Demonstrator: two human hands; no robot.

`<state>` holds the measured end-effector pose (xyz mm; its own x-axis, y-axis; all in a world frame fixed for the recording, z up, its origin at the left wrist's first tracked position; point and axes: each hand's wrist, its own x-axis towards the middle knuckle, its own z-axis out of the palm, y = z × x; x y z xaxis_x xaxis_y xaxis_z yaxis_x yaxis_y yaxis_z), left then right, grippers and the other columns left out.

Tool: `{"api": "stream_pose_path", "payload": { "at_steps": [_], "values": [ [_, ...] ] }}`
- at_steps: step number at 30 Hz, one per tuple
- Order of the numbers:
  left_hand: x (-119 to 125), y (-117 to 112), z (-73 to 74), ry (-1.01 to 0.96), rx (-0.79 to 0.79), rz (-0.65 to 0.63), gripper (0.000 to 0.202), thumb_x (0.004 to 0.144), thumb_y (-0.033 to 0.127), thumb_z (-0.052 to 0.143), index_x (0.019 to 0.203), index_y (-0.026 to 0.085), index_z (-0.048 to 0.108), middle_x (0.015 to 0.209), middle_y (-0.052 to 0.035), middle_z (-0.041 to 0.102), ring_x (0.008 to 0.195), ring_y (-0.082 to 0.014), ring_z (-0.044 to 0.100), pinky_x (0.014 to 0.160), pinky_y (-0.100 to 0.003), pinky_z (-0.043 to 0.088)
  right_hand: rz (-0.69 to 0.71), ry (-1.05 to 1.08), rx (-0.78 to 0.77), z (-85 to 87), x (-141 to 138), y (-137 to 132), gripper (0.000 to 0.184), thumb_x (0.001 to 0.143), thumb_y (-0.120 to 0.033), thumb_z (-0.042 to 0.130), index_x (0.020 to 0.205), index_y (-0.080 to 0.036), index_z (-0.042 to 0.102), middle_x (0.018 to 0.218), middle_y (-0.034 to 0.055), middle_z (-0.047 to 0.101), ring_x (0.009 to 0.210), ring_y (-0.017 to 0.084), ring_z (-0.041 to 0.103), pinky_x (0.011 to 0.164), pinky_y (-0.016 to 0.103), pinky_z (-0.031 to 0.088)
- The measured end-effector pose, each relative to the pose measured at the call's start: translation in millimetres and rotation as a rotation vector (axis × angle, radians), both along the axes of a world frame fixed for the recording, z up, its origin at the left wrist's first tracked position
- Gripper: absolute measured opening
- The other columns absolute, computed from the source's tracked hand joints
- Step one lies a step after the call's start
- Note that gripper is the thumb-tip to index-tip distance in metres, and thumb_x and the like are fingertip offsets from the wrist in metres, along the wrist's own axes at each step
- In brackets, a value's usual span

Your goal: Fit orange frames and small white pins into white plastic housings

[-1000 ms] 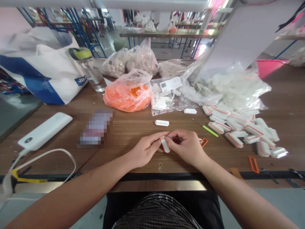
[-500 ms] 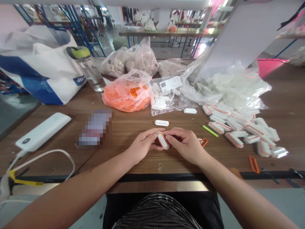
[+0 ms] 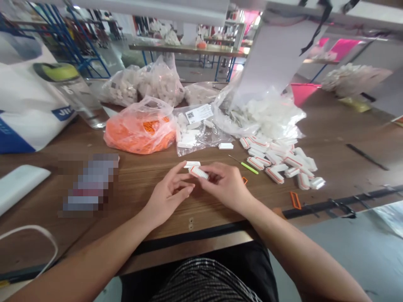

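Note:
Between the thumb and fingers of my right hand [image 3: 225, 182] is a white connector housing [image 3: 198, 172] with an orange seal and rows of small holes. My left hand [image 3: 170, 191] is just left of it, fingers parted and holding nothing. Behind the held piece, another white housing [image 3: 191, 164] lies on the table, partly covered. An orange seal ring [image 3: 244, 180] peeks out beside my right hand. A pick with a green handle [image 3: 249, 168] rests a little farther right.
White housings with orange seals form a pile [image 3: 283, 161] on the right, with a loose orange ring [image 3: 295, 200] in front. Behind are a bag of orange rings [image 3: 138, 132], a bag of white housings [image 3: 195, 130] and a bottle [image 3: 82, 98]. A white power bank [image 3: 22, 186] lies left.
My left hand has let go of the housing and moved away to the left. My right hand alone now holds it, tipped flatter. The view has swung to the right.

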<state>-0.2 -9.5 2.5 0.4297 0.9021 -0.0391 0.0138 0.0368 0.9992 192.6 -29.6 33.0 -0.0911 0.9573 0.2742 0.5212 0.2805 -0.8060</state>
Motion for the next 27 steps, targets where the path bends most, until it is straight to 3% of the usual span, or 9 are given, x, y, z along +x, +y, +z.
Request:
{"api": "stream_pose_path", "payload": {
  "at_steps": [4,6,9,11,15,18,20,24,27],
  "values": [
    [-2.5,4.1,-4.6,0.158,0.057,0.038,0.063,0.079,0.031,0.064,0.137,0.023,0.042,0.118,-0.0125,0.064,0.088,-0.0194,0.065,0.067,-0.03,0.055,-0.266,-0.267,-0.078,31.3,61.3,7.4,0.028,0.079,-0.042,0.063,0.095,-0.022,0.074,0.072,0.0022,0.07,0.06,0.015,0.06,0.057,0.03,0.046],
    [-2.6,5.2,-6.4,0.198,0.088,0.016,0.057,0.079,0.03,0.064,0.133,0.023,0.047,0.114,-0.0113,0.066,0.085,-0.018,0.064,0.066,-0.027,0.054,-0.514,-0.471,-0.099,42.0,104.5,15.5,0.026,0.076,-0.041,0.065,0.093,-0.023,0.074,0.066,0.0026,0.067,0.062,0.019,0.061,0.062,0.034,0.046],
    [-1.4,4.6,-6.2,0.209,0.098,0.02,0.048,0.079,0.029,0.063,0.126,0.021,0.054,0.108,-0.0107,0.067,0.081,-0.0172,0.064,0.062,-0.026,0.053,-0.678,-0.577,-0.162,46.0,160.9,28.0,0.024,0.075,-0.036,0.065,0.093,-0.023,0.073,0.075,0.0085,0.069,0.075,0.028,0.064,0.073,0.043,0.047],
    [-0.4,3.2,-5.2,0.21,0.108,0.021,0.039,0.08,0.029,0.063,0.118,0.018,0.059,0.104,-0.0103,0.069,0.08,-0.0172,0.064,0.062,-0.026,0.053,-0.733,-0.601,-0.182,42.7,177.2,33.1,0.026,0.074,-0.04,0.065,0.093,-0.022,0.072,0.078,0.0124,0.068,0.084,0.037,0.063,0.074,0.051,0.045],
    [-0.4,0.2,-4.4,0.259,0.186,-0.003,0.021,0.082,0.03,0.062,0.098,0.018,0.068,0.09,-0.0073,0.071,0.078,-0.017,0.065,0.064,-0.027,0.052,-0.648,-0.54,-0.032,29.5,140.0,35.3,0.023,0.079,-0.033,0.057,0.091,-0.019,0.071,0.093,0.0157,0.069,0.086,0.035,0.063,0.074,0.052,0.045],
    [-3.1,-0.8,-4.5,0.272,0.203,-0.017,0.019,0.084,0.03,0.061,0.097,0.018,0.068,0.086,-0.0052,0.071,0.075,-0.0157,0.064,0.065,-0.027,0.052,-0.36,-0.501,-0.032,17.9,83.0,39.4,0.02,0.081,-0.034,0.056,0.086,-0.023,0.072,0.09,0.0053,0.072,0.077,0.02,0.065,0.071,0.035,0.049],
    [-5.4,-0.6,-4.3,0.283,0.212,-0.023,0.019,0.084,0.03,0.061,0.097,0.018,0.068,0.084,-0.0045,0.07,0.072,-0.0149,0.064,0.066,-0.027,0.052,-0.155,-0.57,-0.026,11.2,57.5,49.0,0.023,0.081,-0.029,0.054,0.092,-0.023,0.074,0.09,0.0047,0.073,0.078,0.02,0.065,0.071,0.034,0.048],
    [-8.2,1.0,-2.5,0.305,0.247,-0.008,0.018,0.084,0.029,0.06,0.095,0.017,0.068,0.081,-0.004,0.07,0.069,-0.0141,0.062,0.065,-0.027,0.05,-0.236,-0.798,-0.092,3.3,60.8,79.8,0.036,0.074,-0.015,0.054,0.105,-0.016,0.072,0.108,0.0144,0.069,0.09,0.029,0.065,0.073,0.038,0.046],
    [-7.8,1.3,-0.4,0.31,0.254,-0.004,0.017,0.083,0.028,0.06,0.094,0.017,0.068,0.078,-0.0034,0.069,0.066,-0.0136,0.061,0.064,-0.027,0.049,-0.198,-0.811,-0.121,-0.2,83.5,96.5,0.036,0.068,-0.015,0.058,0.101,-0.016,0.073,0.1,0.0144,0.071,0.087,0.03,0.064,0.069,0.037,0.045]
  ]
}}
